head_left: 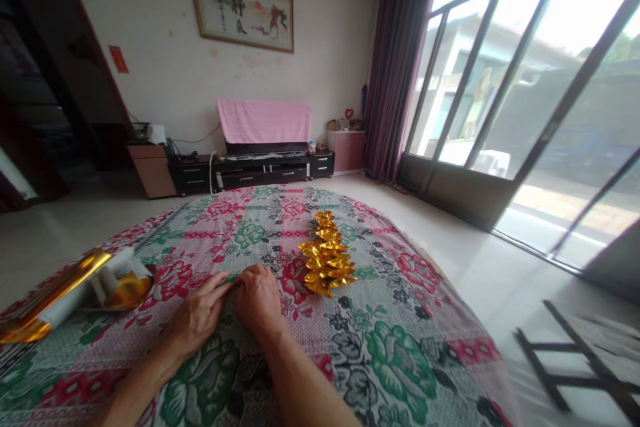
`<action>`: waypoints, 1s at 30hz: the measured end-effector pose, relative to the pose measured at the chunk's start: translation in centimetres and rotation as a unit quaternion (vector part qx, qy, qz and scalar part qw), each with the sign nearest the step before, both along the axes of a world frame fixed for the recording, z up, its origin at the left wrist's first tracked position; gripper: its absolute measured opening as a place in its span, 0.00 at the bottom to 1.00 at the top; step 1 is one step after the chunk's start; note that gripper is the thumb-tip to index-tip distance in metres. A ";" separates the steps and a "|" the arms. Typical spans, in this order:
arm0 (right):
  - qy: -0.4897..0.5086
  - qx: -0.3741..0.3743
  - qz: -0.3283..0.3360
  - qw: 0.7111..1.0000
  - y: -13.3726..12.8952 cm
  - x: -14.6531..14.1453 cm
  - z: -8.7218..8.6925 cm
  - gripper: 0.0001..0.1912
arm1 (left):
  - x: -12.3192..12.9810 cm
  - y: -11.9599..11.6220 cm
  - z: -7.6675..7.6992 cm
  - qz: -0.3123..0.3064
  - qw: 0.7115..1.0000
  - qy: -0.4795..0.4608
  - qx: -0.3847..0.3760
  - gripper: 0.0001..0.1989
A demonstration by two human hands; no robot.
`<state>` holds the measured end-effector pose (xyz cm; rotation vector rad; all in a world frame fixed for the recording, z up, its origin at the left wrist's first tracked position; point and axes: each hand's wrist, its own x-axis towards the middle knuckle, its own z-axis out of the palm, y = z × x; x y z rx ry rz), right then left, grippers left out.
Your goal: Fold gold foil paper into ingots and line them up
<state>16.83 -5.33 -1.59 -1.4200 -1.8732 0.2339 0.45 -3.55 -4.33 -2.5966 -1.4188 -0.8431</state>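
My left hand (pixel 203 310) and my right hand (pixel 260 300) meet fingertip to fingertip low over the patterned tablecloth (pixel 400 360). The left fingers are pressed together and point at the right hand, whose fingers are curled under. Whatever is pinched between them, if anything, is too small or hidden to make out. Just right of my right hand lie several folded gold foil pieces (pixel 327 263), lined up in a column running away from me. Over on the left, a shallow dish (pixel 145 290) holds gold foil (pixel 127 290) and white pieces.
A long gold-and-white roll (pixel 65 297) rests at the table's left side. A dark wooden chair or stool (pixel 570 353) stands on the floor at right. Beyond the table are a low black cabinet (pixel 265 170), a pink cloth cover (pixel 265 121) and glass doors (pixel 500 93).
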 end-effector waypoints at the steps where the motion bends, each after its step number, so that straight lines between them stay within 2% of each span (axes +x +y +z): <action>1: -0.002 -0.002 0.000 1.000 -0.1 0.0 0.1 0.12 | 0.0 0.0 0.0 0.000 1.000 0.000 0.000 0.21; 7: -0.006 -0.012 0.005 1.000 -0.4 0.1 0.5 0.11 | -0.1 0.1 -0.2 -0.001 1.000 -0.015 0.010 0.20; 12: -0.001 -0.002 0.005 1.000 0.0 0.0 -0.1 0.12 | 0.3 -0.3 0.2 -0.003 1.000 -0.026 0.016 0.20; 16: 0.004 0.009 0.005 1.000 0.3 0.0 -0.4 0.12 | 0.8 -0.9 0.9 -0.002 1.000 -0.025 -0.005 0.21; 22: -0.007 0.014 0.025 1.000 0.1 0.1 0.1 0.13 | 1.3 -1.3 1.6 -0.007 0.999 -0.049 -0.019 0.22; 30: -0.021 0.017 0.039 0.999 -0.1 0.1 0.6 0.14 | 1.4 -1.3 1.7 -0.009 0.996 -0.067 -0.052 0.20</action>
